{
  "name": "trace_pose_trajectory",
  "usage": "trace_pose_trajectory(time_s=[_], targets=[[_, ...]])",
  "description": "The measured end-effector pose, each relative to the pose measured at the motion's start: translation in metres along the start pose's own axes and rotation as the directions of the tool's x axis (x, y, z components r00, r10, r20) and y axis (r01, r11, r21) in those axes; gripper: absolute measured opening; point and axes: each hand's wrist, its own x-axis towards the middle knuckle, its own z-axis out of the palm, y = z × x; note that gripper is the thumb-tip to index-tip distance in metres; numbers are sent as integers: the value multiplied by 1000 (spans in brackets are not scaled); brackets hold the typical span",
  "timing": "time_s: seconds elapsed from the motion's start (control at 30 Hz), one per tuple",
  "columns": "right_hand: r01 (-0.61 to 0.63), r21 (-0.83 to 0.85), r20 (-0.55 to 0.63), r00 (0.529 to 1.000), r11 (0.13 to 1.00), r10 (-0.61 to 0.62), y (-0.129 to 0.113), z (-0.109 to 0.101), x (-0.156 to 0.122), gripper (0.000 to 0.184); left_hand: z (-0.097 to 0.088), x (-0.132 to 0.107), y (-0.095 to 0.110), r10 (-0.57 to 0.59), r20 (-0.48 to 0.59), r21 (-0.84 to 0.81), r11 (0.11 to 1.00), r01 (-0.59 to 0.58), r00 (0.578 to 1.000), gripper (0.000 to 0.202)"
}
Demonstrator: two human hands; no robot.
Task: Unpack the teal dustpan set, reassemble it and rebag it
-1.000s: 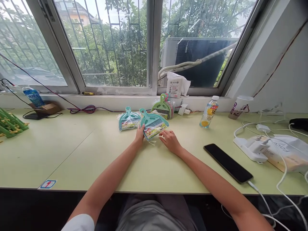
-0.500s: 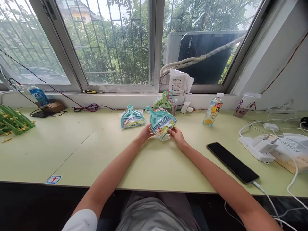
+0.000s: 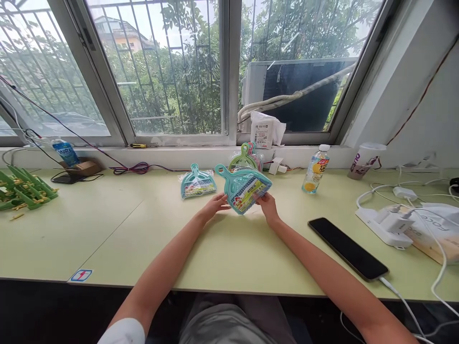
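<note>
A teal dustpan and brush set point(image 3: 244, 187) in clear plastic wrap is tilted up between my hands, its looped handle pointing to the upper left. My left hand point(image 3: 214, 208) grips its left lower edge, with some fingers behind it. On the lower right, my right hand point(image 3: 267, 207) pinches the wrapped edge by the printed label. A second teal dustpan set point(image 3: 198, 182), also wrapped, lies flat on the table just left of the held one. Behind it stand more wrapped sets, a green dustpan point(image 3: 245, 156) foremost, partly hidden by the held set.
To the right are a drink bottle point(image 3: 316, 170), a black phone point(image 3: 347, 247) on a charging cable, a power strip point(image 3: 383, 229) and a plastic cup point(image 3: 366, 161). Green plastic pieces point(image 3: 25, 188) and a blue bottle point(image 3: 66, 152) are at left. A tissue pack point(image 3: 264, 131) rests on the sill.
The held dustpan set has turned a little, its wide end swinging right and up with my right hand. The view has tipped slightly upward.
</note>
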Motion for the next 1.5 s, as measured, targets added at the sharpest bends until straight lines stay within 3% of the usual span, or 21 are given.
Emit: trace_pose_trajectory(time_s=[0.17,0.33,0.43,0.53,0.6,0.63,0.8,0.97,1.07,1.17,1.3,1.43,1.5], targets=[[-114,-44,0,994,993,114,-5,0,1,47,-10,3,7,43,-104,48,998,-38,994,59],[-145,-71,42,988,987,148,-13,2,1,47,-26,9,17,61,-388,-52,995,-88,919,46],[-177,-56,21,984,983,179,-14,-4,4,45,-53,3,27,53,-552,-147,976,-160,832,43],[-239,15,-92,967,971,239,-10,-18,12,41,-85,-9,37,26,-731,-252,918,-305,682,47],[-277,71,-170,943,958,285,-7,-26,16,38,-99,-17,40,27,-768,-302,866,-398,640,49],[-287,93,-197,933,953,300,-5,-29,18,37,-101,-19,41,29,-752,-327,851,-411,659,50],[-287,155,-233,919,945,317,-1,-31,16,34,-82,-15,39,18,-479,-362,907,-216,878,58],[-276,76,-169,943,958,285,3,-22,10,31,-58,-6,28,-27,-272,-139,990,-11,962,56],[-277,64,-102,954,959,283,4,-17,5,29,-38,-5,18,-134,-137,-36,991,130,982,62],[-339,26,31,940,940,338,3,-13,2,22,-10,-6,10,-136,-73,65,988,141,988,59],[-398,-181,201,880,899,430,-2,-14,5,17,12,-7,6,-102,-206,171,975,138,973,48],[-383,-369,349,788,847,508,-5,-22,13,29,7,-3,5,-27,-348,199,975,102,937,38],[-381,-386,352,781,840,516,-5,-28,18,29,2,1,3,-5,-400,203,975,94,916,36]])
